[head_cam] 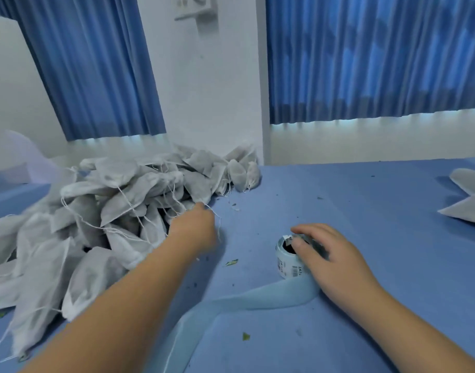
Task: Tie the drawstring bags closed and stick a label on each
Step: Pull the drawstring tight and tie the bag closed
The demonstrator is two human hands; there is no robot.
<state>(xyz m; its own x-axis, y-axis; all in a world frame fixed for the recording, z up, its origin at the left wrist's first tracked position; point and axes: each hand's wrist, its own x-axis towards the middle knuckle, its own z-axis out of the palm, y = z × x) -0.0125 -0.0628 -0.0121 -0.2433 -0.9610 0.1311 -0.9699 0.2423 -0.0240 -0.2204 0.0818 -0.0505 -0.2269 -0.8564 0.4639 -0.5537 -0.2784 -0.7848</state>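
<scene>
Curtains (365, 63): blue and pleated, hanging on both sides of the far wall.
Wall (209, 90): white, with a pale switch plate (193, 6) at the top edge.
Counter (365, 211): covered in blue cloth and runs back to the wall.
Bags (96, 211): white drawstring bags heaped loosely on the left half of the counter, from the near left edge back to the wall, with thin strings trailing out of the heap.
Spare bags (468, 211): a few flat white ones at the far right edge, well apart from the heap.
Strip (258, 297): pale blue backing tape trailing from the roll toward the near edge, twisted once along the way.
Left grip (196, 227): stretched out to the right edge of the heap, fingertips at a bag corner. It is blurred, so I cannot tell whether it pinches anything.
Right grip (330, 259): lies over the roll, fingers curled across its top and thumb at its core, holding it.
Roll (285, 265): labels with barcode print, standing on the counter right of centre under the right grip.
Crumbs (245, 336): green leaf bits scattered on the cloth.
</scene>
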